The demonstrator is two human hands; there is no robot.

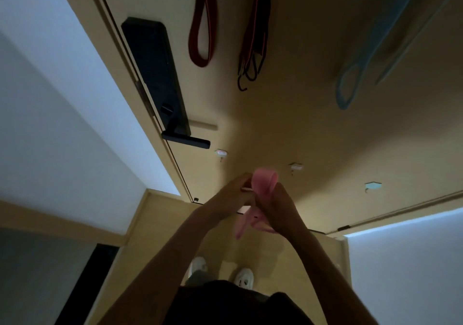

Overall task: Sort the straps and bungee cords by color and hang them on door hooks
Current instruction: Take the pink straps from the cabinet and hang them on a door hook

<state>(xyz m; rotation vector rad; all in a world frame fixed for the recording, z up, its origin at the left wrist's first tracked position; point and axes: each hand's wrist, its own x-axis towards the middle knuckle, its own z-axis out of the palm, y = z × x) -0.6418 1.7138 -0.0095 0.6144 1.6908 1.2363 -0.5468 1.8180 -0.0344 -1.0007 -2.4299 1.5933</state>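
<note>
A pink strap (263, 183) is held low in front of the tan door (313, 129). My left hand (233, 196) pinches it from the left and my right hand (281, 205) grips it from the right, with its loose ends dangling below. On the door hang a red strap loop (200, 36), a dark red-edged bungee cord bundle with black hooks (253, 49) and a light blue strap (350, 84). Three small adhesive hooks sit lower on the door: one with a pink tag (221, 153), a white one (295, 166) and a blue one (373, 186).
A black lock plate with a lever handle (160, 81) is on the door's left edge. White walls flank the door frame. My two white shoes (244, 277) stand on the tan floor just below the door.
</note>
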